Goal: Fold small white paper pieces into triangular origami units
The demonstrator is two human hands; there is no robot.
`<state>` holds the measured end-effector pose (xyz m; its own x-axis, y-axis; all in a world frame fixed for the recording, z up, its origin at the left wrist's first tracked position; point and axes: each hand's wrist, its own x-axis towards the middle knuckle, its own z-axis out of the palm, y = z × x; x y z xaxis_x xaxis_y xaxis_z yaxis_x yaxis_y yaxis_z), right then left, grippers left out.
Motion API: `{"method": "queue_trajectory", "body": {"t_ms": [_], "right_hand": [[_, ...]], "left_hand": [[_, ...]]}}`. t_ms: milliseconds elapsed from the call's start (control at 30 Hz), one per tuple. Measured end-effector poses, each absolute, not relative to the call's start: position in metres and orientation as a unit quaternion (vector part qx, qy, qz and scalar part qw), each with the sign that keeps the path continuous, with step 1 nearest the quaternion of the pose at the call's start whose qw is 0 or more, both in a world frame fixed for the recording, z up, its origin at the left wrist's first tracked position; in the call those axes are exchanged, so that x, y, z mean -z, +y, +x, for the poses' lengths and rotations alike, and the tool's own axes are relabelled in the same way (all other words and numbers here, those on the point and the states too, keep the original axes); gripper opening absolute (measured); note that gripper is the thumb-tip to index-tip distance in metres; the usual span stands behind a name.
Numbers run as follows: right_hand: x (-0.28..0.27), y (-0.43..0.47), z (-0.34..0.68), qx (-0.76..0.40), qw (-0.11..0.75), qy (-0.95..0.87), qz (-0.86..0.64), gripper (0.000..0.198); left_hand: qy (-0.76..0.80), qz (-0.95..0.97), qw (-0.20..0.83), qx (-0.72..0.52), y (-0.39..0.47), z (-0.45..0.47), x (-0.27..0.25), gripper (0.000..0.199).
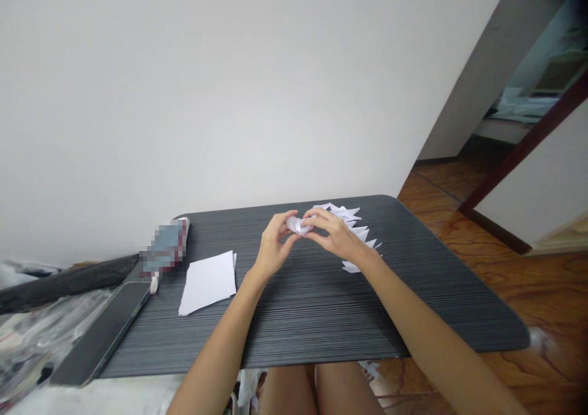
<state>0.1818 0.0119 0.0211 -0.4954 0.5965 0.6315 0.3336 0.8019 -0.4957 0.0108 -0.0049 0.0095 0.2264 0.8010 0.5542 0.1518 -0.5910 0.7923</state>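
Observation:
Between my two hands, above the middle of the dark table, is a small piece of folded white paper (294, 224). My left hand (274, 243) pinches its left side with thumb and fingers. On the opposite side my right hand (331, 232) grips it, its fingers covering part of the paper. Several folded white paper pieces (361, 232) with pointed ends lie in a row beyond and beside my right hand, partly hidden by it. Left of my left arm rests a stack of square white paper sheets (209, 282).
The dark table (316, 323) has a wood-grain top and stands against a white wall (257, 97). At its left edge are a pixelated item (164, 248) and a dark flat object (108, 329). Plastic-wrapped things (41, 341) lie beyond that edge. To the right is a wooden floor (542, 299).

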Motion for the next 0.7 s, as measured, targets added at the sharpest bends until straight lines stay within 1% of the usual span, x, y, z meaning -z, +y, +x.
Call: {"method": "queue_trajectory", "body": {"t_ms": [67,167,267,367,467,533,633,700], "right_hand": [[-0.0217,0.0128,0.1802,-0.208,0.444,-0.825,-0.281,0.014],[-0.0202,0.0158,0.1781,-0.323,0.472,-0.767,-0.29,0.018],[-0.0167,0.019,0.1767,-0.451,0.477,-0.698,-0.286,0.024],[-0.0145,0.0202,0.1759,-0.518,0.457,-0.665,-0.284,0.026],[-0.0145,0.0197,0.1754,-0.524,0.454,-0.662,-0.284,0.027],[-0.0147,0.0192,0.175,-0.497,0.463,-0.676,-0.285,0.027],[-0.0145,0.018,0.1738,-0.405,0.473,-0.727,-0.29,0.025],[-0.0144,0.0164,0.1728,-0.332,0.474,-0.762,-0.292,0.021]], "left_hand": [[0.328,0.688,0.353,-0.543,-0.0056,0.0125,-0.0091,0.048],[0.336,0.646,0.393,-0.562,-0.004,0.0137,-0.0075,0.05],[0.347,0.618,0.42,-0.566,-0.0007,0.0136,-0.006,0.039],[0.371,0.615,0.423,-0.552,0.0016,0.0129,-0.0051,0.027],[0.387,0.611,0.425,-0.545,0.0023,0.0119,-0.0046,0.026],[0.389,0.596,0.432,-0.554,0.0022,0.0118,-0.0043,0.028],[0.377,0.57,0.457,-0.569,0.0018,0.0138,-0.0037,0.03],[0.353,0.542,0.495,-0.581,0.0012,0.0163,-0.0033,0.029]]}}
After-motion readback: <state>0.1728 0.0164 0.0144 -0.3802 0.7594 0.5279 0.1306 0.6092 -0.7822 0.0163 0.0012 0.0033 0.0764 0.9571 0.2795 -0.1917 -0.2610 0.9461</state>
